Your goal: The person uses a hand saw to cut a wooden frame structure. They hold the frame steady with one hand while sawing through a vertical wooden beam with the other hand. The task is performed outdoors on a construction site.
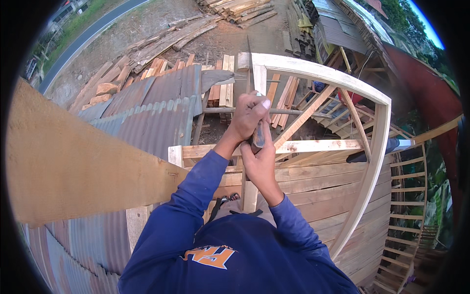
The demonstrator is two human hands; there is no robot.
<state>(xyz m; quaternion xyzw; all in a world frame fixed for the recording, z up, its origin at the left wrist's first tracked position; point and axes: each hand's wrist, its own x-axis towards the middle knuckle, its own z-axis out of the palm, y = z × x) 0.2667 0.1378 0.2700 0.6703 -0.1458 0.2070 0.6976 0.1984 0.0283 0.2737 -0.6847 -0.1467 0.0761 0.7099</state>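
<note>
Both my hands are closed, one above the other, on what looks like a handsaw (258,138) with a brown wooden handle. My left hand (248,116) grips farther out, and my right hand (262,165) wraps round the handle nearer my body. The thin dark blade (249,49) shows edge-on and points away from me; its teeth cannot be made out. It crosses the pale timber frame (293,63) close to the frame's far left end, with a short wooden end piece (243,61) on the blade's left. A short upright post (260,78) stands just right of the blade.
A broad plank (83,166) juts in from the left above rusty corrugated sheets (161,120). A horizontal beam (318,146) and diagonal braces (306,117) cross ahead. Floorboards (342,188) lie below right, beside a slatted frame (406,203). Lumber stacks (240,10) lie on the ground beyond.
</note>
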